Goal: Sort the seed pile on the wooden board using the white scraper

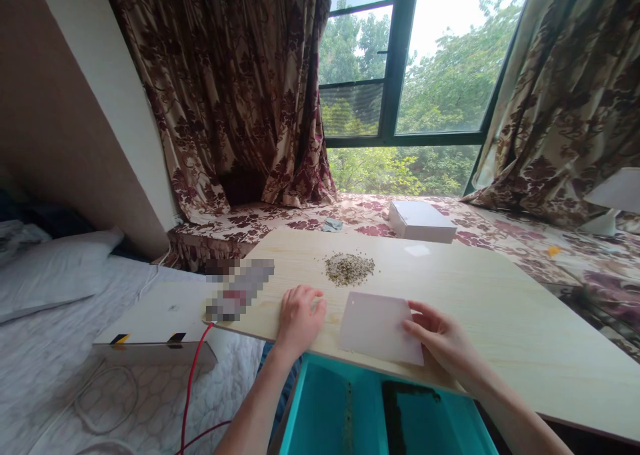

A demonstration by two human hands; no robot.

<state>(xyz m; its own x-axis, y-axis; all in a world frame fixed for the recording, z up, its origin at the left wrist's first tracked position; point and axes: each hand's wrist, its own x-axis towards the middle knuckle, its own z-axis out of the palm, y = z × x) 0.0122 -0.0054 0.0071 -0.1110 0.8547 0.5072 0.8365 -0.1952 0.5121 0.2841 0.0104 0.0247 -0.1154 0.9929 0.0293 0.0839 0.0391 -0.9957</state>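
Note:
My right hand (435,332) pinches the right edge of a thin white rectangular plastic sheet (377,325), thumb on top. This sheet has a small hole near its upper left corner and lies low over the front of the wooden board (490,295). To its left, my left hand (301,315) rests on the board with curled fingers; whatever they may hold is hidden. Just beyond both hands is a loose pile of small greenish-brown grains (349,268). Under the board's front edge sits a turquoise divided bin (325,402), with dark material in its right compartment.
A pixelated object (240,292) with a red cord (190,382) lies at the board's left end. Beside it, a white box (155,315) stands on the bed. Behind the board are another white box (423,220) and a crumpled grey cloth (332,225).

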